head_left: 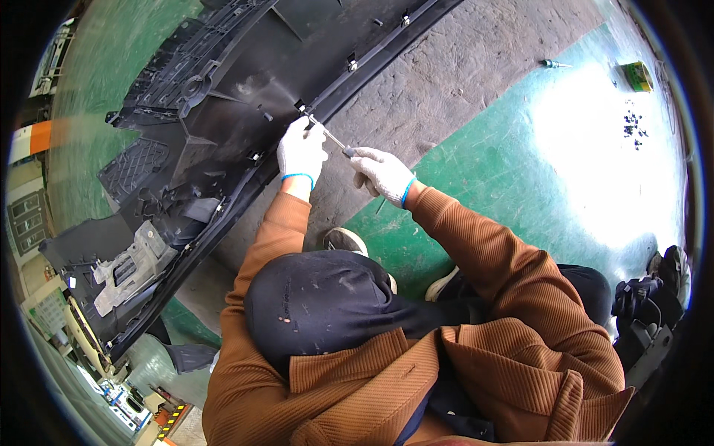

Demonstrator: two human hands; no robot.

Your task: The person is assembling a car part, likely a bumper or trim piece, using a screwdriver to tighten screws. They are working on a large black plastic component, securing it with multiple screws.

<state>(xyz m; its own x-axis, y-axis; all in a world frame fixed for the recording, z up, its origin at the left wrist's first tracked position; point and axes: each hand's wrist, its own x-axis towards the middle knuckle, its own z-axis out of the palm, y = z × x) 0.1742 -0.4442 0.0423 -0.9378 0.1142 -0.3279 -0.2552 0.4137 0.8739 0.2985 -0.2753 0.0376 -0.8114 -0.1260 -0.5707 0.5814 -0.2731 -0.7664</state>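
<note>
A large black plastic car panel (245, 89), likely a bumper, lies across the upper left with its ribbed inner side up. Along its near edge sit several small metal clips (352, 64). My right hand (383, 172), in a white knit glove with a blue cuff, is closed around the handle of a screwdriver. The screwdriver's thin shaft (332, 137) slants up-left to a clip (300, 105) on the panel edge. My left hand (301, 154), gloved alike, is at that edge beside the shaft's tip. Its fingers are bent together; what they pinch is hidden.
A grey worn mat (446, 67) lies under the panel on the green floor (476, 160). At the right are a green-handled tool (554, 64), a green tub (637, 76) and scattered small black pieces (634, 130). My bent knee (320, 301) is close below my hands.
</note>
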